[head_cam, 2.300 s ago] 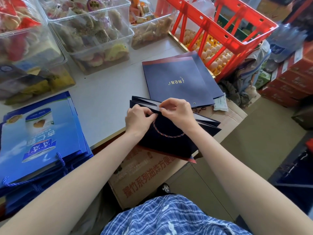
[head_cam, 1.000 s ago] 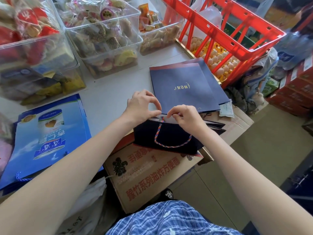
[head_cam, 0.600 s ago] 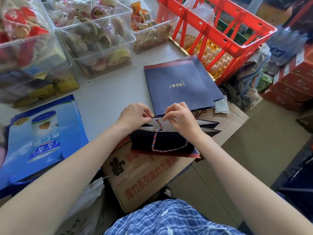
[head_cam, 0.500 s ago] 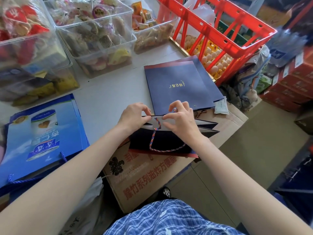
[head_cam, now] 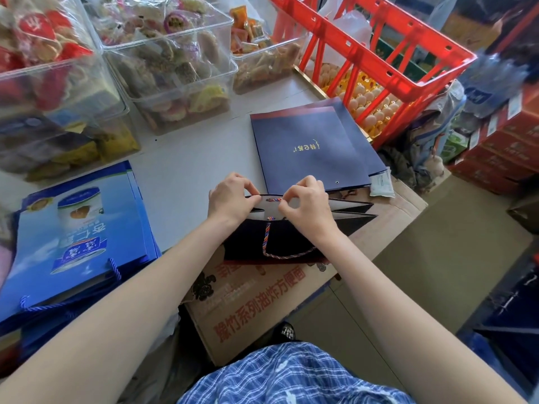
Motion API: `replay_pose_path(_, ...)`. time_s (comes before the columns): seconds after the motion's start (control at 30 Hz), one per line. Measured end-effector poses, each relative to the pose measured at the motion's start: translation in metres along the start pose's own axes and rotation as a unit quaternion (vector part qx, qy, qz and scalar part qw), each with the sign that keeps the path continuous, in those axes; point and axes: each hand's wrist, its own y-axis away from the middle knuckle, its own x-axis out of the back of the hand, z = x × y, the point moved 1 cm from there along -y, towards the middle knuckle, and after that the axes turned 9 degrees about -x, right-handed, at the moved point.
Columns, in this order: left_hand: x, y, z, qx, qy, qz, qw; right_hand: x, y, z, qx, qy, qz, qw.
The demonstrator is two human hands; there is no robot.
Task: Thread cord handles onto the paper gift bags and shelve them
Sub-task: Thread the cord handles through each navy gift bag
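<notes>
A dark navy paper gift bag (head_cam: 291, 243) stands open at the table's near edge, its mouth up. A red-and-blue twisted cord handle (head_cam: 267, 237) hangs in a loop down its near face. My left hand (head_cam: 230, 199) pinches the far top rim of the bag. My right hand (head_cam: 306, 205) pinches a short piece of cord at that same rim, fingers curled. A stack of flat navy bags (head_cam: 312, 150) with gold lettering lies just beyond.
Light blue printed bags (head_cam: 78, 237) with blue cord handles lie stacked at the left. Clear bins of wrapped snacks (head_cam: 163, 68) line the back. A red crate (head_cam: 379, 53) over egg trays stands at the right. A cardboard box (head_cam: 262, 301) sits under the table edge.
The bag's mouth has been pulled open. My hands moved from the near face up to the far rim, where a cord end now shows. The near handle still hangs in its loop.
</notes>
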Motion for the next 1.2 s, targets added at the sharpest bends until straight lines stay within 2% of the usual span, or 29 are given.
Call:
replay_pose_path(0.1,-0.001,0.002,0.004,-0.038,-0.035,0.024,0.998,0.006,-0.001,0.003,-0.017,-0.006,0.023,1.000)
replay_pose_path(0.2,-0.001,0.009,0.008,-0.157,-0.092,0.075,0.980,0.005,-0.001,0.005,-0.047,-0.031,0.026,0.998)
replay_pose_path(0.3,-0.005,0.016,0.012,-0.257,-0.117,0.085,0.956,0.001,-0.002,0.008,-0.075,-0.127,0.017,0.989)
replay_pose_path(0.37,-0.003,0.017,0.017,-0.222,-0.114,0.070,0.966,0.001,-0.003,0.009,-0.097,-0.204,-0.003,0.974)
replay_pose_path(0.47,-0.002,0.016,0.026,-0.070,-0.130,-0.027,0.989,0.003,-0.005,0.008,-0.114,-0.315,-0.029,0.942)
replay_pose_path(0.53,0.002,0.011,0.029,0.016,-0.077,-0.081,0.994,0.004,-0.005,0.006,-0.101,-0.361,-0.036,0.926)
replay_pose_path(0.63,0.007,0.002,0.029,0.077,-0.018,-0.135,0.988,0.003,-0.001,0.001,-0.040,-0.352,-0.022,0.935)
replay_pose_path(0.73,0.014,-0.011,0.031,0.117,0.108,-0.146,0.976,0.002,0.001,-0.006,0.032,-0.321,-0.030,0.946)
replay_pose_path(0.8,0.020,-0.013,0.033,0.137,0.161,-0.162,0.964,0.004,0.002,-0.007,0.056,-0.319,-0.045,0.945)
replay_pose_path(0.97,0.025,-0.014,0.029,0.140,0.193,-0.197,0.951,0.009,0.001,-0.001,0.076,-0.314,-0.100,0.941)
replay_pose_path(1.1,0.025,-0.013,0.029,0.131,0.191,-0.207,0.951,0.000,0.002,0.005,0.040,-0.289,-0.097,0.952)
replay_pose_path(1.2,0.023,-0.010,0.028,0.072,0.206,-0.165,0.962,-0.003,0.000,0.012,-0.003,-0.319,-0.069,0.945)
